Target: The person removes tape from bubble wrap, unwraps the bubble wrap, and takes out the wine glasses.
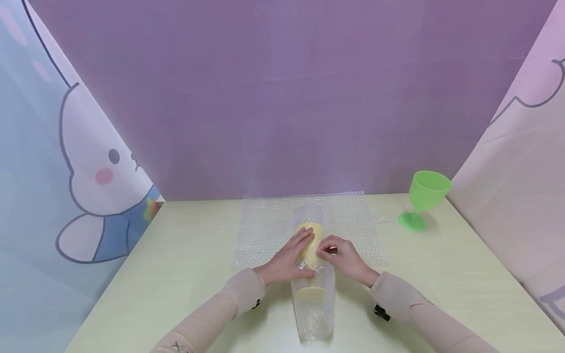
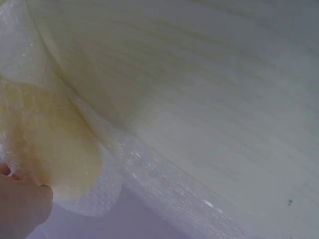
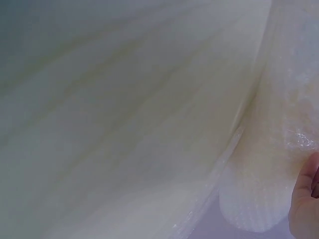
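A yellow goblet-shaped thing [image 1: 311, 294] lies inside a roll of clear bubble wrap [image 1: 315, 318], blurred by the layers. Across the top of the roll rests my left hand [image 1: 287, 257], fingers straight and thumb spread toward the near end. My right hand [image 1: 346, 257] is at the roll's right side, thumb and forefinger pinching the bubble wrap there. In the left wrist view, part of the left hand [image 2: 22, 206] lies against the wrapped yellow form [image 2: 65, 149]. The right wrist view catches fingers of the right hand [image 3: 304, 201] at the wrap's surface.
Behind the roll a flat sheet of bubble wrap [image 1: 265, 230] spreads over the pale table [image 1: 176, 260]. A green goblet [image 1: 428, 191] stands upright at the back right. A small clear strip [image 1: 380, 221] lies by the sheet's right edge. A purple backdrop [image 1: 282, 98] rises behind the table.
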`<state>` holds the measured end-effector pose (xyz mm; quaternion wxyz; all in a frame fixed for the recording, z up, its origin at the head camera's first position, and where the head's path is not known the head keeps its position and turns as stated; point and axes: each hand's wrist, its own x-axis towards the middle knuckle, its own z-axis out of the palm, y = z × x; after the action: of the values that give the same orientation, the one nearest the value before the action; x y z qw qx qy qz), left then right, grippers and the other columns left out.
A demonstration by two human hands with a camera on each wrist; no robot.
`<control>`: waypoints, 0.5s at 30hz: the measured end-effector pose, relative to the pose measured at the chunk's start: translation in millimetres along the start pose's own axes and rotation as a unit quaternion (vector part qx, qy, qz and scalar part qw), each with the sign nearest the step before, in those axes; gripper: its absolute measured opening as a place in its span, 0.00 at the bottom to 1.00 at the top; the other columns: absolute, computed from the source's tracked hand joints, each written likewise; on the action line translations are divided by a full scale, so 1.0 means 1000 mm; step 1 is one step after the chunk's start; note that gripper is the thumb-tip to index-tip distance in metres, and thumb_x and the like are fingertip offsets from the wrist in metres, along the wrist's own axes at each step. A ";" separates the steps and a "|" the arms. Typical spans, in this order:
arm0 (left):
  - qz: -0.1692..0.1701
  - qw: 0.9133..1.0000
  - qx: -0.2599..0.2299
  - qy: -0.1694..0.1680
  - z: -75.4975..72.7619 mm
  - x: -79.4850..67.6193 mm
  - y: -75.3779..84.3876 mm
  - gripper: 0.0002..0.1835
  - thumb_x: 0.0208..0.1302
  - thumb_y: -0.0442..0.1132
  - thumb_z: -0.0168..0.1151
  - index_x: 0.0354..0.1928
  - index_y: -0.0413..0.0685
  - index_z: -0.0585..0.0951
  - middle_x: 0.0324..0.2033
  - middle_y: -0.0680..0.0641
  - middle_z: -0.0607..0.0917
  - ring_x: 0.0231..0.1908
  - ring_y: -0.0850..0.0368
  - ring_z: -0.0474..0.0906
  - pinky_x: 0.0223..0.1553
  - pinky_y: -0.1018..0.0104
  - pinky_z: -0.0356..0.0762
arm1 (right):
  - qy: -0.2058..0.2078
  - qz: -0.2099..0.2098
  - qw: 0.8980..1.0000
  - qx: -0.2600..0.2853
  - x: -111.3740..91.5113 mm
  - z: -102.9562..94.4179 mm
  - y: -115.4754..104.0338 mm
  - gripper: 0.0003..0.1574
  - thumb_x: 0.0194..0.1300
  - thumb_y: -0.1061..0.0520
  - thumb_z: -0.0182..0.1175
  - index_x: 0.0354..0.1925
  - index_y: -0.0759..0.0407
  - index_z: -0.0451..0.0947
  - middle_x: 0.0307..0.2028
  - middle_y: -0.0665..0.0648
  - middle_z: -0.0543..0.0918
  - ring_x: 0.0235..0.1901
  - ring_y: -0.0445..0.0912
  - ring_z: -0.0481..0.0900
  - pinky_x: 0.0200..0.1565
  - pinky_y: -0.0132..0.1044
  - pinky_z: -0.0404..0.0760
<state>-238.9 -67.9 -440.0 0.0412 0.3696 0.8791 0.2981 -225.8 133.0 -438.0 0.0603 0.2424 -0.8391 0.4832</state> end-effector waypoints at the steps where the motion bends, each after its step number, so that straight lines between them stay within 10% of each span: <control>1: -0.001 1.000 -0.002 -0.001 0.000 0.000 0.000 0.51 0.51 0.53 0.67 0.71 0.47 0.49 0.72 0.54 0.44 0.71 0.57 0.35 0.69 0.52 0.50 | -0.001 -0.002 1.000 0.000 0.000 0.000 0.000 0.02 0.58 0.64 0.61 0.31 0.63 0.80 0.34 0.58 0.81 0.35 0.38 0.78 0.40 0.29 0.81; 15: -0.005 1.000 0.004 -0.002 0.001 0.001 -0.001 0.51 0.51 0.55 0.66 0.71 0.46 0.49 0.72 0.54 0.44 0.71 0.57 0.35 0.69 0.53 0.49 | -0.019 0.025 0.999 0.024 0.000 -0.004 -0.007 0.04 0.58 0.65 0.59 0.34 0.66 0.79 0.37 0.60 0.80 0.38 0.45 0.79 0.44 0.33 0.81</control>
<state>-240.1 -67.3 -441.0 0.0427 0.3657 0.8820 0.2941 -222.9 133.2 -430.2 0.0267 0.2322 -0.8339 0.5001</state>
